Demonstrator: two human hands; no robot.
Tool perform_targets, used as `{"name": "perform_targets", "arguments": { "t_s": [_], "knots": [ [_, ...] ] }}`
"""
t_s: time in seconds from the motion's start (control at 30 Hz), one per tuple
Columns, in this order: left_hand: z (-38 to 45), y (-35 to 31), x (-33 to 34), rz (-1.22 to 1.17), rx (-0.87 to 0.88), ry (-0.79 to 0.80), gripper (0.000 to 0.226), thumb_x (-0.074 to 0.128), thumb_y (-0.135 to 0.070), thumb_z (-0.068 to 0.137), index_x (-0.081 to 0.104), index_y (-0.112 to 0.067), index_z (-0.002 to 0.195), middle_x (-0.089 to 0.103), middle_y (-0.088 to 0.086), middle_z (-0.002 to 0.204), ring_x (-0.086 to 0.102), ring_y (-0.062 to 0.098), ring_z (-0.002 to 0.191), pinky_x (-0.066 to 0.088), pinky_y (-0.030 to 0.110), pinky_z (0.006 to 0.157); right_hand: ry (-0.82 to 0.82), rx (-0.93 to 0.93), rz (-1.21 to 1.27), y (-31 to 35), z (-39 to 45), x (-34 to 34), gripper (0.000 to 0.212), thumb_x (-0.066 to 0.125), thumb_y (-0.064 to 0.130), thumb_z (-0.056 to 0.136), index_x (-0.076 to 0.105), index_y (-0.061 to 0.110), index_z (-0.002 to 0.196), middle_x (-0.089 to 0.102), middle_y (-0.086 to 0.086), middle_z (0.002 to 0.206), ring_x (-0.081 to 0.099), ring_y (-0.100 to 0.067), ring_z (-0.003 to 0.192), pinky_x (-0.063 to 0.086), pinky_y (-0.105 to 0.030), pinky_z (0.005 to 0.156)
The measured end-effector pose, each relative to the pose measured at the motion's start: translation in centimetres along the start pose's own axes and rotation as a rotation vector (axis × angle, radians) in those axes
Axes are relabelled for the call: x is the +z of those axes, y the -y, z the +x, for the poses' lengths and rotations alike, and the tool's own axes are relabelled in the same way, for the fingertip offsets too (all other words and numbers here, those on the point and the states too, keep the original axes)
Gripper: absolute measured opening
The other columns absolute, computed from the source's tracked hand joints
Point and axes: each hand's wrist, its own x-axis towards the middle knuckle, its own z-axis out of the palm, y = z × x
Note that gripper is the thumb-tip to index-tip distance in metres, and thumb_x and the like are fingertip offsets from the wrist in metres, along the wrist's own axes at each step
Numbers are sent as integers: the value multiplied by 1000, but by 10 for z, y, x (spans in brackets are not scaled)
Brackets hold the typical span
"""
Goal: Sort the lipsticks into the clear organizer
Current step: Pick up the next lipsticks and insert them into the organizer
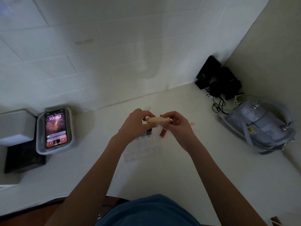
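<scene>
A pale peach lipstick tube (pixel 157 120) lies sideways in the air, gripped at its left end by my left hand (pixel 136 123) and at its right end by my right hand (pixel 176 123). Below the hands, the clear organizer (pixel 143 148) rests on the white table. Two dark lipsticks (pixel 146 133) stand in its far compartments. A red lipstick (pixel 163 132) stands at its far right corner, partly hidden by my right hand.
A phone (pixel 55 128) with a lit screen leans in a grey tray (pixel 71 141) at the left, beside a white box (pixel 15 126) on a black box. A grey bag (pixel 259 128) lies at the right, with black speakers (pixel 218 77) and cables in the corner. A small pink dot (pixel 192 124) sits on the table.
</scene>
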Motion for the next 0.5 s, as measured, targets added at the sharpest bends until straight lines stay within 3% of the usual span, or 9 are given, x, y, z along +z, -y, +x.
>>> {"name": "perform_targets", "arguments": {
  "t_s": [0.13, 0.27, 0.3, 0.4, 0.5],
  "knots": [
    [-2, -1, -1, -21, -2, -76, 22, 79, -25, 72, 64, -22, 88, 45, -9, 81, 50, 9, 61, 37, 25, 50, 17, 45, 62, 0, 0, 0, 39, 60, -4, 86, 60, 13, 121, 65, -7, 118, 63, -23, 105, 51, -35, 89],
    [0, 1, 1, -3, 31, -123, 27, 82, -22, 66, 57, -24, 78, 45, -11, 78, 47, 13, 69, 41, 24, 59, -20, 69, 107, -3, 0, 3, 24, 63, 6, 87, 66, 11, 110, 69, -9, 102, 61, -27, 98, 49, -53, 88],
    [1, 1, 2, -10, 36, -124, 28, 83, -23, 66, 57, -24, 78, 45, -10, 78, 46, 12, 69, 40, 24, 60, -29, 63, 121, -3, 0, 4, 22, 63, 6, 87, 67, 12, 107, 70, -6, 97, 62, -25, 97, 50, -52, 86],
    [2, 4, 3, -12, 30, -119, 29, 82, -24, 66, 60, -26, 84, 42, -12, 80, 43, 3, 69, 38, 24, 60, -101, 10, 132, -2, 1, 3, 23, 62, 3, 87, 67, 14, 106, 71, 2, 95, 67, -15, 89, 54, -31, 75],
    [2, 12, 2, 53, -16, -129, 34, 76, -24, 74, 60, -28, 103, 41, -11, 87, 48, 5, 70, 40, 23, 52, -196, -62, -96, -1, 2, -8, 30, 66, 2, 84, 61, 13, 112, 69, -2, 105, 69, -13, 90, 55, -20, 72]
  ]
}}
